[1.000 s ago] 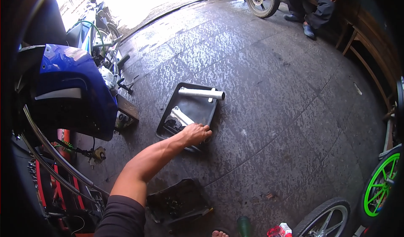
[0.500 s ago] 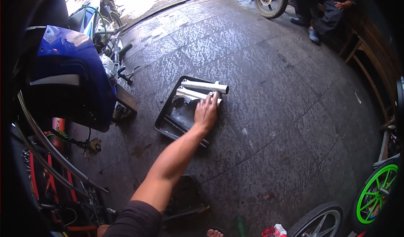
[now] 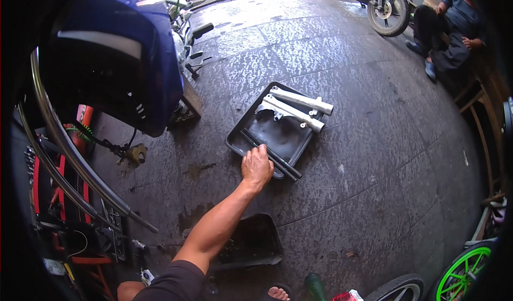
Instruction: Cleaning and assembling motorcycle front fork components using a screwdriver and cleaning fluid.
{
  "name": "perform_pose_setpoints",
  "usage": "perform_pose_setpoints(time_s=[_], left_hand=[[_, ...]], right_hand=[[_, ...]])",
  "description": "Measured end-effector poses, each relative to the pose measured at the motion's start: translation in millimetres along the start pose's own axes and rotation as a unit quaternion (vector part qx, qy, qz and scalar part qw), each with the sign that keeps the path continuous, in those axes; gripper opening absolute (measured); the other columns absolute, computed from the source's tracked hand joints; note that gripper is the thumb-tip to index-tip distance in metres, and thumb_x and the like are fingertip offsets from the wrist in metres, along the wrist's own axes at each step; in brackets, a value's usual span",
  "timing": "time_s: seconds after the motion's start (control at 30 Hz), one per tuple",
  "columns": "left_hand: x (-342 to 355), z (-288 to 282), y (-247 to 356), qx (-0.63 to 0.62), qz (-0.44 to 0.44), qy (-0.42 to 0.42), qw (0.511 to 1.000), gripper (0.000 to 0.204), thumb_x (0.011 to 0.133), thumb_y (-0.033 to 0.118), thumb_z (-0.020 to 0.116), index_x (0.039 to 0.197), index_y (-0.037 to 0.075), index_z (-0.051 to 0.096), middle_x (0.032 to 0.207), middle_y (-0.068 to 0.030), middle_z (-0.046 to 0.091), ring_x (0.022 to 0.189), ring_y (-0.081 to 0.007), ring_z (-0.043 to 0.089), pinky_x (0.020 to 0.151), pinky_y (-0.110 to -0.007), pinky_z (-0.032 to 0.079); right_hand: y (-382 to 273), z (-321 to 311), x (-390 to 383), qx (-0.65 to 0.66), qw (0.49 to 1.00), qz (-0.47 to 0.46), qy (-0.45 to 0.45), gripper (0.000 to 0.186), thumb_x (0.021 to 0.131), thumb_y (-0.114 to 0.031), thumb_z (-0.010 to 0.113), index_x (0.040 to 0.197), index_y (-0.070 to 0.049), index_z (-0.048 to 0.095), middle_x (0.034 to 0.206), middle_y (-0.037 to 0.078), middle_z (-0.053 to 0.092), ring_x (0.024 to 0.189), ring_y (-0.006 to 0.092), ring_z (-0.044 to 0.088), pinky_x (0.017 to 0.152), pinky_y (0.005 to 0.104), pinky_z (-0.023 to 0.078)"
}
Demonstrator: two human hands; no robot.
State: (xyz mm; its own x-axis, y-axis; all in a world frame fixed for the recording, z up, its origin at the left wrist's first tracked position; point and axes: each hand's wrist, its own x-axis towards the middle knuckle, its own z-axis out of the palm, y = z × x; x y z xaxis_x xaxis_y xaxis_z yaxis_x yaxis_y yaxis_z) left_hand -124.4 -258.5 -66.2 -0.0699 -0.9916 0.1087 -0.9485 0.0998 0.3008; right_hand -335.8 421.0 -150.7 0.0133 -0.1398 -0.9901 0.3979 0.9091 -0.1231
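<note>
Dark glossy tiles (image 3: 368, 157) are edged by a brown wooden bench (image 3: 494, 87); black coil springs (image 3: 286, 166), partly in a black rectangular tray (image 3: 286, 143), are overlapped by the left hand (image 3: 257, 166), its grip indiscernible.

The left hand (image 3: 257, 165) reaches over the near edge of a black tray (image 3: 288, 143), its fingers bent at two dark springs (image 3: 283, 162). Two silver tubes (image 3: 294, 112) lie at the tray's far side. A dark pan (image 3: 251, 242) sits below the tray. Left of the tray is a blue panel (image 3: 165, 50).
</note>
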Motion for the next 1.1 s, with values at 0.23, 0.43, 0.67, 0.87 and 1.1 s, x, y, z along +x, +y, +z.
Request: perform_pose_setpoints(time_s=[0.23, 0.43, 0.67, 0.87, 1.1], left_hand=[[2.3, 8.0, 6.8, 0.043, -0.033, -0.122, 0.991, 0.062, 0.080, 0.016, 0.065, 0.139, 0.008, 0.047, 0.102, -0.0229, 0.068, 0.097, -0.0404, 0.067, 0.085, -0.048, 0.053], [7.0, 18.1, 10.0, 0.057, -0.023, -0.123, 0.991, 0.061, 0.077, 0.014, 0.068, 0.134, 0.007, 0.048, 0.101, -0.0228, 0.068, 0.100, -0.0395, 0.065, 0.086, -0.048, 0.052], [29.2, 34.9, -0.5, -0.052, -0.039, -0.002, 0.998, 0.052, 0.080, 0.012, 0.064, 0.129, 0.002, 0.047, 0.100, -0.0221, 0.070, 0.100, -0.0390, 0.064, 0.090, -0.048, 0.049], [-2.7, 3.8, -14.0, -0.216, -0.034, 0.020, 0.976, 0.033, 0.085, 0.018, 0.066, 0.113, 0.002, 0.065, 0.096, -0.0186, 0.072, 0.096, -0.0367, 0.066, 0.085, -0.047, 0.052], [-76.8, -47.2, -63.8, -0.262, 0.007, 0.031, 0.964, 0.018, 0.086, 0.015, 0.066, 0.099, 0.002, 0.069, 0.093, -0.0167, 0.072, 0.091, -0.0338, 0.068, 0.082, -0.042, 0.053]], right_hand=[[-44.3, -3.6, 20.8, -0.025, 0.998, -0.061, 0.019, 0.034, 0.099, -0.030, 0.057, 0.127, -0.012, 0.059, 0.103, 0.010, 0.066, 0.086, 0.0218, 0.063, 0.074, 0.0381, 0.053], [-76.6, -1.2, 22.1, -0.026, 0.993, -0.108, 0.045, 0.031, 0.099, -0.027, 0.057, 0.124, -0.009, 0.059, 0.098, 0.011, 0.067, 0.079, 0.0206, 0.063, 0.069, 0.0367, 0.053], [-121.8, 15.9, 24.6, -0.051, 0.988, -0.140, 0.043, 0.027, 0.099, -0.023, 0.056, 0.121, -0.007, 0.059, 0.091, 0.011, 0.067, 0.072, 0.0192, 0.063, 0.064, 0.0350, 0.054], [-134.7, 30.9, 7.9, -0.054, 0.986, -0.145, 0.069, 0.024, 0.099, -0.020, 0.056, 0.117, -0.004, 0.060, 0.085, 0.012, 0.067, 0.066, 0.0181, 0.063, 0.060, 0.0336, 0.054], [-76.2, 57.3, -57.5, -0.068, 0.993, -0.048, 0.085, 0.021, 0.099, -0.016, 0.055, 0.114, -0.002, 0.060, 0.079, 0.012, 0.068, 0.059, 0.0167, 0.063, 0.055, 0.0319, 0.054]])
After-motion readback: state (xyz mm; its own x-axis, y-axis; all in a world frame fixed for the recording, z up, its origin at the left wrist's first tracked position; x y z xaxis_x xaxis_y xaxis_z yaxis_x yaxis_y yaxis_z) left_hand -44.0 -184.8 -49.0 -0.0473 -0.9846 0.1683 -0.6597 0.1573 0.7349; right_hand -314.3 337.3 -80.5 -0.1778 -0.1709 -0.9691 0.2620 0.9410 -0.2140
